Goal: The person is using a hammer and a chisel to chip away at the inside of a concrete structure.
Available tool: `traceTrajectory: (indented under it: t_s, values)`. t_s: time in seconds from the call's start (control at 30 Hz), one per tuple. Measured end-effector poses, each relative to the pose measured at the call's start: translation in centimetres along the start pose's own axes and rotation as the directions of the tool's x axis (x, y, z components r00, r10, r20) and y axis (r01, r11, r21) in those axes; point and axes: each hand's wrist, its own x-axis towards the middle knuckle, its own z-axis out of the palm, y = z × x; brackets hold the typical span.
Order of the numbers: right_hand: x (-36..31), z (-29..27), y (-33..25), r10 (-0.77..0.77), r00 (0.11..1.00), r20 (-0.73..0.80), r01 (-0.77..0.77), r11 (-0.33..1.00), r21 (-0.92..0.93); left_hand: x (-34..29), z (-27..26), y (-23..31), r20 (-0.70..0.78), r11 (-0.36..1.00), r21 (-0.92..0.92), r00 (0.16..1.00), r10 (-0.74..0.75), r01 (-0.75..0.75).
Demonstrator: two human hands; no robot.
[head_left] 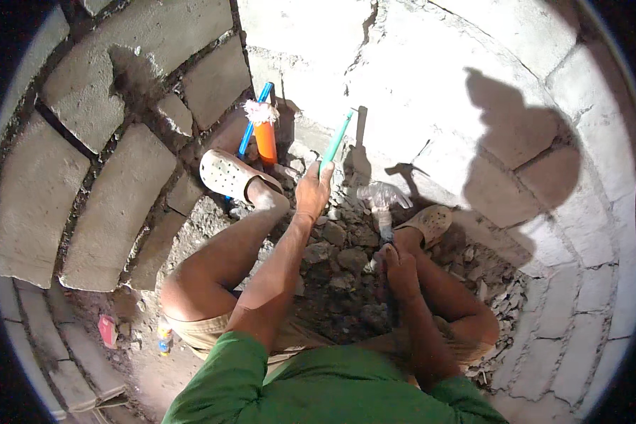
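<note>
Here the pile of rubble [339, 261] between the person's feet serves as the landmark, and everything sits around it. Far to the left of the rubble, down on the floor, lie a small pink packet [107, 331] and a little bottle [165, 338], put aside out of the working space. Up and left of the rubble, a blue rod [254, 120] and an orange tube [266, 141] with a frayed pale tuft on top lean against the block wall [85, 177], propped there so they stay upright and within reach. The left foot in a pale clog [226, 173] is braced against that wall, just left of the rubble, probably to steady the crouch.

Directly above the rubble, the left hand [313, 191] is closed around a green chisel [334, 143], holding it tilted with its far end against the concrete wall. To the right, over the rubble's edge, the right hand [401, 268] is wrapped around the handle of a hammer [381, 201], whose head looks blurred. The hammer sits just right of the chisel, apart from it. The right foot in its clog [431, 220] rests at the rubble's right side, planted for balance.
</note>
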Motion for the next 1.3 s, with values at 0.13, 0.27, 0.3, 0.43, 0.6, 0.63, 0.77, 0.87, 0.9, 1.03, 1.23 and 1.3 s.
traceTrajectory:
  t_s: [0.13,0.27,0.3,0.43,0.6,0.63,0.77,0.87,0.9,1.03,1.23,1.3]
  values:
    - [1.9,-2.1,-3.6,-0.240,0.970,-0.042,0.239,0.971,-0.025,1.9,1.4,-0.7,0.035,0.971,-0.239,0.999,-0.021,0.029]
    - [3.6,-4.2,-8.3,0.042,0.988,0.146,-0.030,0.996,-0.086,3.1,3.3,-1.9,0.088,0.968,-0.241,0.995,-0.043,0.063]
    - [3.8,-4.0,-9.4,0.015,0.996,0.086,0.006,0.973,-0.231,3.2,3.6,-2.1,0.076,0.958,-0.284,0.997,-0.018,0.039]
    - [4.4,-3.9,-13.0,-0.324,0.937,0.126,0.348,0.884,-0.312,2.5,3.4,-1.8,-0.008,0.895,-0.443,0.998,0.058,-0.055]
    - [6.2,-3.4,-14.5,-0.403,0.888,0.221,0.458,0.813,-0.361,1.2,2.0,0.8,-0.023,0.969,-0.219,0.992,-0.125,0.117]
    - [6.4,-3.3,-14.6,-0.413,0.881,0.230,0.472,0.801,-0.369,1.2,1.9,1.0,0.010,0.990,-0.049,0.991,-0.132,0.132]
    - [6.3,-3.6,-15.2,-0.458,0.853,0.250,0.521,0.744,-0.418,1.7,3.4,-0.3,-0.155,0.983,0.182,0.988,-0.008,0.036]
    - [6.0,-4.0,-15.7,-0.525,0.820,0.229,0.573,0.748,-0.334,2.0,5.2,-2.9,-0.379,0.992,0.077,0.917,0.119,-0.097]
    - [6.0,-4.1,-15.7,-0.481,0.837,0.262,0.545,0.777,-0.316,2.1,5.6,-3.7,-0.394,0.992,0.081,0.911,0.121,-0.097]
    - [6.6,-3.8,-14.8,-0.459,0.851,0.255,0.520,0.804,-0.290,2.4,6.5,-5.1,-0.331,0.993,0.120,0.942,0.056,-0.017]
    - [8.3,-3.8,-13.7,-0.636,0.738,0.225,0.672,0.666,-0.323,2.8,6.1,-4.3,-0.268,0.996,0.008,0.960,0.086,-0.087]
    - [10.2,-4.3,-14.3,-0.694,0.677,0.247,0.705,0.513,-0.489,2.8,6.0,-4.2,-0.342,0.986,0.027,0.925,0.164,-0.165]
